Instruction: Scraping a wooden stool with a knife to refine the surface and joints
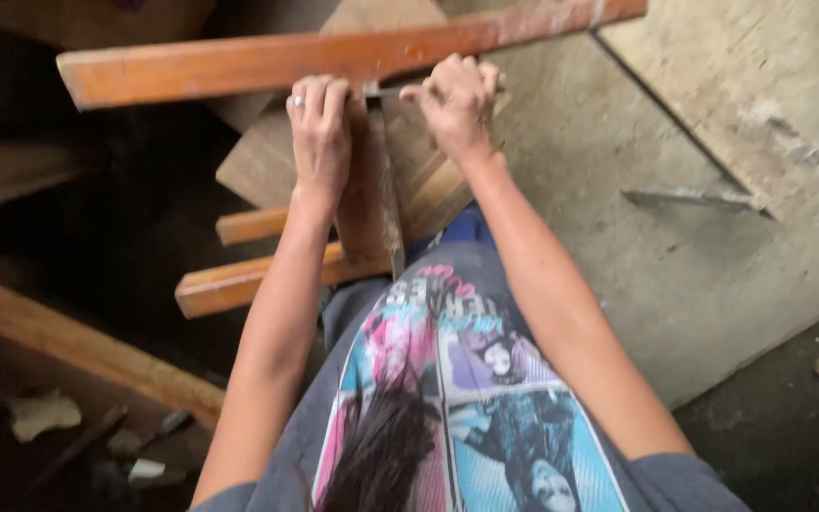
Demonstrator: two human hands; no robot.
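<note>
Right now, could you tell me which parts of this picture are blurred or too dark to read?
Head view: left hand and right hand on the plank are slightly motion-blurred; the left side and floor scraps sit in deep shadow; the board is evenly lit.

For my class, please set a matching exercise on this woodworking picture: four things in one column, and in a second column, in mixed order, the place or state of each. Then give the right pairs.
Things
1. left hand
2. right hand
3. long reddish plank
4. pale board

Places or states
A. lies across the top of the picture, under both hands
B. wears a ring, fingers curled over the plank
C. spreads out on the right side, scuffed and dusty
D. closed in a fist at the plank's edge, on a thin metal tool

Pairs: 1-B, 2-D, 3-A, 4-C
</note>
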